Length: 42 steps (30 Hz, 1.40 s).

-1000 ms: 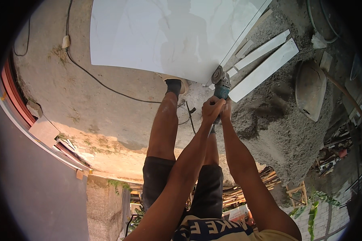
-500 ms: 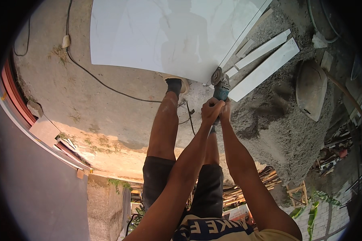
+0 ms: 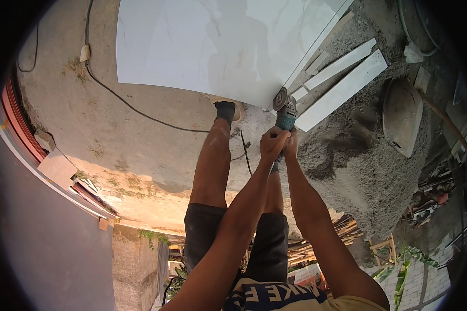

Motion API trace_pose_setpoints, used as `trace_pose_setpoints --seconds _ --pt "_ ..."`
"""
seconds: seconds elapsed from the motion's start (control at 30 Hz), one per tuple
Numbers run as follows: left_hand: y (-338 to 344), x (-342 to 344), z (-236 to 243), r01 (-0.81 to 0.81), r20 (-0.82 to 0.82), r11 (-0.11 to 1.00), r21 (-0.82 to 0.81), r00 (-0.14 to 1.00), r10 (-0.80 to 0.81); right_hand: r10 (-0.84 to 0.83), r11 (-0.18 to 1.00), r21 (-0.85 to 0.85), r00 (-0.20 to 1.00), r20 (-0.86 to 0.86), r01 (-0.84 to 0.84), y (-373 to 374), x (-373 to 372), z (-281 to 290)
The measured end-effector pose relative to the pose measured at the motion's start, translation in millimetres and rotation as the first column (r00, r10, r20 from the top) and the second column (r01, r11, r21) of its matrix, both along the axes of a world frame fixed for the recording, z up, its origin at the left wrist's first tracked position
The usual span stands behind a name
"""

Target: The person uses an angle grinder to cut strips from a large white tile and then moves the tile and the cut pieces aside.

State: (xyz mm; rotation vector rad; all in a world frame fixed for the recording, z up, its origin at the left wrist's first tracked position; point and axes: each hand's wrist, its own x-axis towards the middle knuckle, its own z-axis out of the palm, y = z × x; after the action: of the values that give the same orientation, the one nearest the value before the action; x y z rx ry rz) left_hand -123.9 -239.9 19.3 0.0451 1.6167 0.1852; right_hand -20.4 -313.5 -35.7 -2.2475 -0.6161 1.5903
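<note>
Both of my hands are wrapped round the body of a teal angle grinder [image 3: 285,119], whose disc [image 3: 280,98] is at the near edge of a large glossy white tile slab [image 3: 171,46]. My left hand [image 3: 272,143] grips it from the left; my right hand [image 3: 291,143] closes on it from the right, partly hidden behind the left. From the disc, a thin dark line [image 3: 312,45] runs up the slab toward the upper right. Whether the disc is spinning cannot be told.
Cut white strips [image 3: 342,90] lie right of the grinder, beside a heap of grey sand [image 3: 368,176]. A shovel blade [image 3: 401,116] rests on the sand. A black cable [image 3: 135,110] with a pale connector [image 3: 85,53] crosses the concrete at left. My shod foot [image 3: 237,110] is at the slab's edge.
</note>
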Motion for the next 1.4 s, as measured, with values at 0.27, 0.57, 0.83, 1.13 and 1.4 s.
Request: trace_pose_setpoints --seconds 0.27,0.57,0.83,1.13,1.4 --pt "-2 0 11 -0.027 0.005 1.000 0.013 1.000 0.027 0.068 0.997 -0.032 0.997 -0.025 -0.069 5 -3 15" --pt "-4 -1 5 -0.018 -0.014 1.000 0.025 1.000 0.018 0.047 0.996 -0.076 0.999 0.020 -0.046 -1 0 1" --pt "-6 -2 6 -0.029 -0.009 0.999 0.023 1.000 0.029 -0.052 0.997 -0.050 0.992 0.115 0.058 12 -11 12" --pt "-14 -4 7 -0.017 -0.013 1.000 -0.009 1.000 0.017 -0.101 0.995 0.018 0.990 0.103 0.100 6 -15 16" --pt "-28 -4 7 -0.012 -0.022 1.000 0.012 1.000 0.012 0.022 0.999 -0.047 1.000 0.009 -0.022 0 -12 23"
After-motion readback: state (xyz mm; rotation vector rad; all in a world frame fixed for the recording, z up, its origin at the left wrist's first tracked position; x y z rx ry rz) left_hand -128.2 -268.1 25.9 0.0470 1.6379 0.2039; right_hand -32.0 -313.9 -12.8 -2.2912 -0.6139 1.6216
